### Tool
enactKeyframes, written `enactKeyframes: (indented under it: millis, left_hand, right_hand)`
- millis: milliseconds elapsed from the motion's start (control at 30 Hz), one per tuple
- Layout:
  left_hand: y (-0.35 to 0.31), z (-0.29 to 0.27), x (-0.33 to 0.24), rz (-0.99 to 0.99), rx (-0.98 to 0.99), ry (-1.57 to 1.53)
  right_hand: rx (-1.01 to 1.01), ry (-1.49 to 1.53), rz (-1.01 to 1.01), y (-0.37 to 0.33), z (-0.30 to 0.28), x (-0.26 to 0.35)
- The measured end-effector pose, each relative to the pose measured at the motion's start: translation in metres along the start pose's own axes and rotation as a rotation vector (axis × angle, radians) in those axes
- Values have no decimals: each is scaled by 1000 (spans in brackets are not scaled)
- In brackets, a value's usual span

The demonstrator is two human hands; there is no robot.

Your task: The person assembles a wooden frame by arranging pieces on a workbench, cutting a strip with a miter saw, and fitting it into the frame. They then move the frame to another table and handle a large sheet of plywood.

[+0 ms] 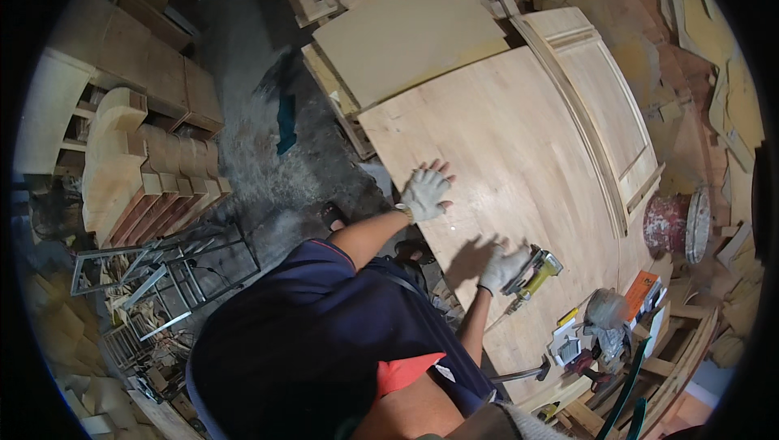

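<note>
My left hand point(426, 194), in a pale fingerless work glove, lies flat with fingers spread near the left edge of a large light wood board point(495, 140). Also gloved, my right hand point(501, 268) is slightly blurred over the board, with its visible fingers stretched out. Right beside it is a yellow-green nail gun point(539, 274) with a dark magazine; whether the hand touches it is hard to see. A hammer point(527, 373) rests near the board's close edge, its handle partly hidden by my clothing.
A panelled wood piece point(604, 99) lies along the right side. A red drum-shaped stand point(669, 223), an orange box point(641, 292) and a dark red power tool point(588, 371) are to the right. Curved wooden parts point(122, 164) and a metal frame point(174, 278) stand left.
</note>
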State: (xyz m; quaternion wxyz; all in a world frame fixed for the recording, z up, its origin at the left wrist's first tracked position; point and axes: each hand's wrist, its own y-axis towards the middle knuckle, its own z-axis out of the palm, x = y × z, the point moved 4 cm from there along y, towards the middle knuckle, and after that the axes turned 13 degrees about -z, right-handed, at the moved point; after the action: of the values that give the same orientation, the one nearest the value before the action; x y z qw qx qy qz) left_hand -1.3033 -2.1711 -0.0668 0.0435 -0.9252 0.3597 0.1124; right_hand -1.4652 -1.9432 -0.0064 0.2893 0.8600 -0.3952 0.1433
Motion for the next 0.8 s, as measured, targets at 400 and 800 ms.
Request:
enactKeyframes:
  millis: [400, 800]
  left_hand:
    - [-163, -47, 301, -176, 159, -351]
    - [-602, -45, 636, -1666, 89, -298]
  right_hand:
    - [213, -162, 99, -39, 143, 149]
    - [214, -368, -208, -9, 214, 259]
